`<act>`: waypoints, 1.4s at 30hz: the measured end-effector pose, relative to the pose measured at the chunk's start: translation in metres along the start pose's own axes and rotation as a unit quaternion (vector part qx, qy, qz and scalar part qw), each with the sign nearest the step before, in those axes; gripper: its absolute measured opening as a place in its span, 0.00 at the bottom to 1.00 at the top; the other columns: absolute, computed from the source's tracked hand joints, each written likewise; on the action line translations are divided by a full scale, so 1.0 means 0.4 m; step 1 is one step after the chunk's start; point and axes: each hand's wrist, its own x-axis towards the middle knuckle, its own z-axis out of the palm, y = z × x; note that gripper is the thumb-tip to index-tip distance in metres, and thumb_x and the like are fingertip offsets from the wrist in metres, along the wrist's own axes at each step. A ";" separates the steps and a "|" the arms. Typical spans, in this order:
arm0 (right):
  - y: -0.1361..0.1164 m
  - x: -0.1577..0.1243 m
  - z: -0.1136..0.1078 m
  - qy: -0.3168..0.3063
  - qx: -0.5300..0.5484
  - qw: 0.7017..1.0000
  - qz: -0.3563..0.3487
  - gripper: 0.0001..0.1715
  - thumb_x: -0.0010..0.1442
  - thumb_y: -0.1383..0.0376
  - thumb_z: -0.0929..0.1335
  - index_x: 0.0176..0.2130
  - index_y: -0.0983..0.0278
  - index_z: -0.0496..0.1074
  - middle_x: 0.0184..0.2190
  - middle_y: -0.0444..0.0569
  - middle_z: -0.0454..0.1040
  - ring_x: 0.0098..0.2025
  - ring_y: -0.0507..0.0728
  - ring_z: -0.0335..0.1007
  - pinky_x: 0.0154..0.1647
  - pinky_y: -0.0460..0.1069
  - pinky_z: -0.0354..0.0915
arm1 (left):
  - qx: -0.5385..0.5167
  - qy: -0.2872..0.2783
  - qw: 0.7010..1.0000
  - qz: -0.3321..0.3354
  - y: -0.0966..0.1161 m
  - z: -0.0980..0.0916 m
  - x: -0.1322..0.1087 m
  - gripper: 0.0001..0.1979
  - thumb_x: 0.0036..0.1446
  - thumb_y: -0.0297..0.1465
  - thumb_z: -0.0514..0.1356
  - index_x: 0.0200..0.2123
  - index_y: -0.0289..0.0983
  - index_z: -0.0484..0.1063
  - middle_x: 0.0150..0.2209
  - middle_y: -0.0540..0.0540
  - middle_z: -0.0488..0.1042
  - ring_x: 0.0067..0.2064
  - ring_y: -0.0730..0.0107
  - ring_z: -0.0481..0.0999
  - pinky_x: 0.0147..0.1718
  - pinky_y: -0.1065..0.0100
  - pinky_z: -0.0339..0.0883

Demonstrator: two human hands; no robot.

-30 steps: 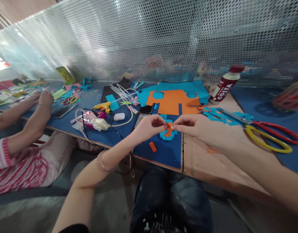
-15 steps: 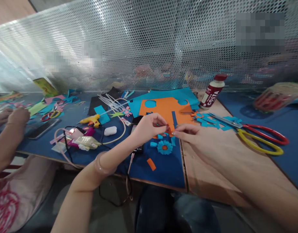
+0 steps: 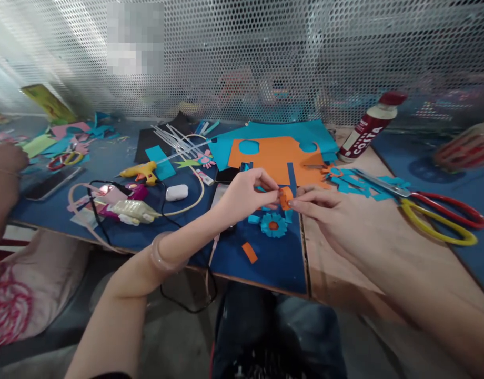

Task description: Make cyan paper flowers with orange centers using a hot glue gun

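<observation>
One orange strip (image 3: 286, 198), straighter before, now curls

1. My left arm (image 3: 123, 284) comes from the lower left, bent at the elbow, its forearm slanting forward and inward.
2. I have the left hand (image 3: 252, 196) in a pinching grip, thumb and index finger close together, pointing toward the right hand (image 3: 324, 208).
3. My right forearm (image 3: 407, 287) reaches in from the lower right, with its wrist looking nearly straight.
4. I see the right hand pinching too, back of the hand upward, fingers pointing left.
5. Both sets of fingertips face each other, close together.
</observation>
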 end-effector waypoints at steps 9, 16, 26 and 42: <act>-0.013 -0.006 0.011 0.001 -0.039 0.999 0.001 0.07 0.52 0.55 0.76 0.27 0.55 0.80 0.39 0.45 0.71 0.44 0.57 0.66 0.47 0.54 0.60 | -0.021 0.011 1.000 -0.018 0.001 0.000 -0.003 0.06 0.54 0.24 0.65 0.31 0.34 0.69 0.31 0.47 0.76 0.30 0.67 0.82 0.30 0.66 0.80; -0.001 -0.004 0.013 0.008 -0.081 0.997 -0.014 0.11 0.53 0.52 0.75 0.29 0.57 0.80 0.40 0.46 0.72 0.44 0.58 0.68 0.46 0.54 0.60 | -0.053 0.006 0.998 -0.044 0.000 -0.001 -0.002 0.07 0.54 0.24 0.65 0.31 0.33 0.69 0.31 0.47 0.76 0.30 0.67 0.82 0.32 0.65 0.81; 0.042 0.001 0.020 0.039 -0.052 0.996 -0.062 0.07 0.54 0.56 0.75 0.30 0.56 0.79 0.36 0.45 0.73 0.38 0.55 0.67 0.39 0.52 0.61 | -0.089 0.010 0.992 -0.086 0.009 0.005 -0.003 0.06 0.55 0.21 0.64 0.31 0.32 0.68 0.30 0.48 0.76 0.29 0.70 0.82 0.35 0.64 0.80; 0.036 -0.014 0.038 0.073 -0.080 0.983 -0.145 0.05 0.56 0.60 0.74 0.32 0.58 0.77 0.36 0.47 0.70 0.34 0.54 0.66 0.29 0.50 0.60 | -0.113 0.011 0.988 -0.101 0.012 0.009 -0.005 0.06 0.56 0.20 0.63 0.31 0.32 0.68 0.27 0.48 0.76 0.31 0.69 0.82 0.38 0.61 0.79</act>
